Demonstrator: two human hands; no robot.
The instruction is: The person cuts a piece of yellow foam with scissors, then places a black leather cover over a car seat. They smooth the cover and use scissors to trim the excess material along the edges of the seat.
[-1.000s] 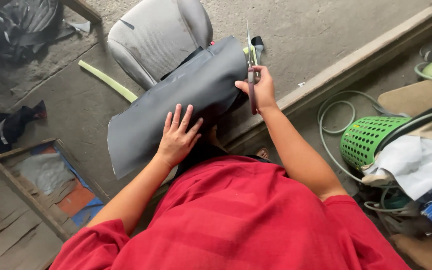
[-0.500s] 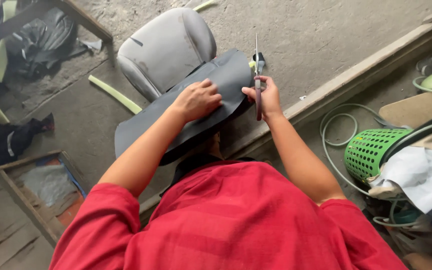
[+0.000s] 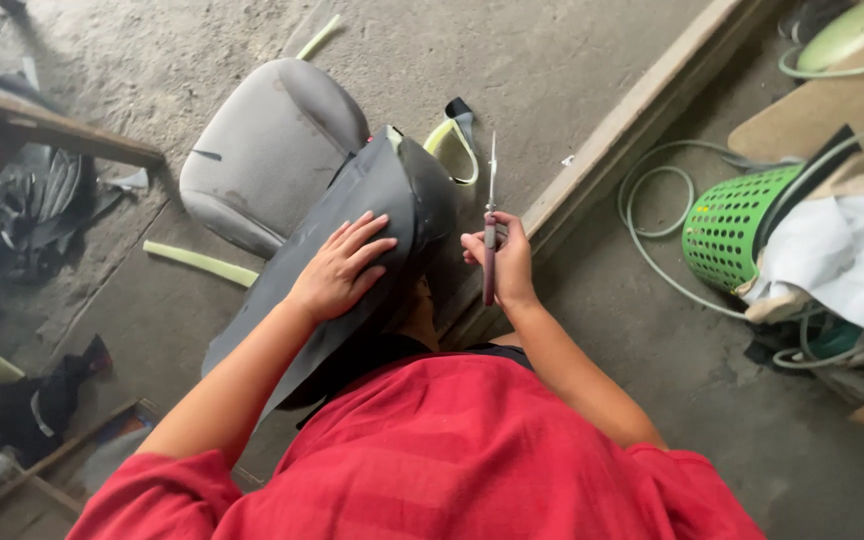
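Floor: bare grey concrete floor [image 3: 572,60] spreads under and beyond both hands, with a long raised wooden beam [image 3: 642,130] running diagonally just right of the right hand.
Person: seen from above, a red shirt [image 3: 432,450] fills the bottom, both bare forearms reaching forward from it.
Seat cushion: a pale grey padded car seat cushion [image 3: 272,150] lies on the floor beyond and to the left of the left hand, partly under the dark cover.
Dark cover: a long dark grey upholstery cover [image 3: 352,200], folded over at its far end, lies directly beneath the left hand and runs back toward the person's left side.
Left hand: the left hand [image 3: 337,270] lies palm down on the dark cover, fingers spread slightly and pressed flat against it.
Right hand: the right hand [image 3: 500,258] is curled closed around the handles of a pair of scissors, just right of the cover's folded end, not touching it.
Scissors: the scissors [image 3: 491,225] stand upright in the right fist, thin blades together and pointing away from the person.
Basket: a green perforated plastic basket [image 3: 732,225] lies tipped well to the right of the right hand, with white cloth [image 3: 842,255] on it and pale hose [image 3: 652,190] looped beside it.
Foam strip: a pale yellow-green strip [image 3: 202,265] lies on the floor left of the left hand.
Strap: a small yellow-edged strap [image 3: 457,135] lies just beyond the right hand.
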